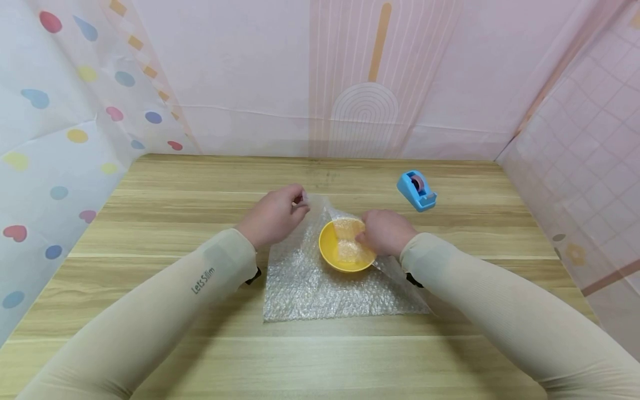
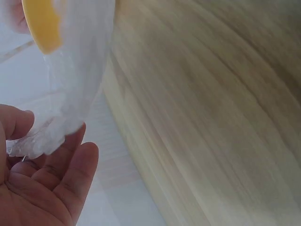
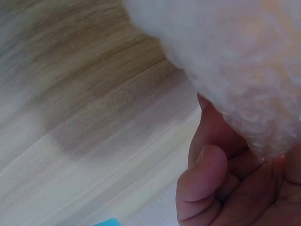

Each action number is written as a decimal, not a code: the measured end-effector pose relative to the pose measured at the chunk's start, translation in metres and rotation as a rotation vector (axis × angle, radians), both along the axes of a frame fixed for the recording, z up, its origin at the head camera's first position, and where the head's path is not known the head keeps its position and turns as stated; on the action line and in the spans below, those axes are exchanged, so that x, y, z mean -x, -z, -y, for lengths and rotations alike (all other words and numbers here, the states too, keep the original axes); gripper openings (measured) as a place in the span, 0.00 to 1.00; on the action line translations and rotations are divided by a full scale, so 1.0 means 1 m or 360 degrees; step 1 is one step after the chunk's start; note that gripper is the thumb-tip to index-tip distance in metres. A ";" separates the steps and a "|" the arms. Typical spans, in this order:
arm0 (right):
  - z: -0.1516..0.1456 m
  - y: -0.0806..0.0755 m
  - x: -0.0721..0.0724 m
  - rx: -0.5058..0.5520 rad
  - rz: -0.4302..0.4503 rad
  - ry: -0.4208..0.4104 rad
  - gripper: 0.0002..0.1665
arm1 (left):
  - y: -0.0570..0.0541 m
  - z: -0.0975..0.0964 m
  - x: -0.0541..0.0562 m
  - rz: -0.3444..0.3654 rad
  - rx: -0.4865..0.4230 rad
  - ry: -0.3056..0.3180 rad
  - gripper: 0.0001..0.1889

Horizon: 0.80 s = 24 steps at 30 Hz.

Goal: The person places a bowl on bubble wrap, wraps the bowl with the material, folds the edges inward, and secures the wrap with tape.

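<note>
A yellow bowl (image 1: 327, 247) stands on a sheet of bubble wrap (image 1: 300, 289), and a flap of the wrap lies over its right side and into it. At the sheet's far left corner, my left hand (image 1: 275, 215) pinches the wrap between thumb and fingers. The left wrist view shows this lifted corner of wrap (image 2: 84, 70) running from the left hand (image 2: 44, 183) up to the bowl. My right hand (image 1: 389, 232) is at the bowl's right rim and grips the folded flap. In the right wrist view, wrap (image 3: 230, 80) reaches into the curled right hand (image 3: 235, 188).
A blue tape dispenser (image 1: 417, 191) with a roll of tape stands at the back right of the wooden table (image 1: 200, 205). Patterned cloth walls (image 1: 240, 66) close off the table's back and both sides.
</note>
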State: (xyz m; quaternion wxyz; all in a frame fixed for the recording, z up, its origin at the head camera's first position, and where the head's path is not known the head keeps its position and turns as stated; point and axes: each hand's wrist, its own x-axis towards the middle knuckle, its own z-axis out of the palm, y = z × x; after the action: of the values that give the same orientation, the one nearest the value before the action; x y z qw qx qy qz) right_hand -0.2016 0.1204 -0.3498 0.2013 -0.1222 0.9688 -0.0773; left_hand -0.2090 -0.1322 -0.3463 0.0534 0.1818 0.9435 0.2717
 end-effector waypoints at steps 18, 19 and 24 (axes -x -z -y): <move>0.000 0.000 0.000 -0.0020 -0.0047 -0.0033 0.24 | -0.005 -0.019 -0.020 -0.0101 -0.0117 0.0162 0.05; 0.000 0.000 0.000 -0.0018 -0.0050 -0.0031 0.23 | -0.004 -0.019 -0.021 -0.0111 -0.0122 0.0172 0.05; 0.000 -0.001 0.000 -0.0015 -0.0046 -0.0038 0.21 | -0.002 -0.024 -0.024 -0.0133 -0.0132 0.0202 0.04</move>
State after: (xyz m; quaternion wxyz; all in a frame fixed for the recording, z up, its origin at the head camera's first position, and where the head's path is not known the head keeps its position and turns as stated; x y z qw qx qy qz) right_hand -0.2014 0.1204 -0.3491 0.1887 -0.1339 0.9705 -0.0684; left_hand -0.1852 -0.1087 -0.3445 0.0234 0.2544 0.9195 0.2988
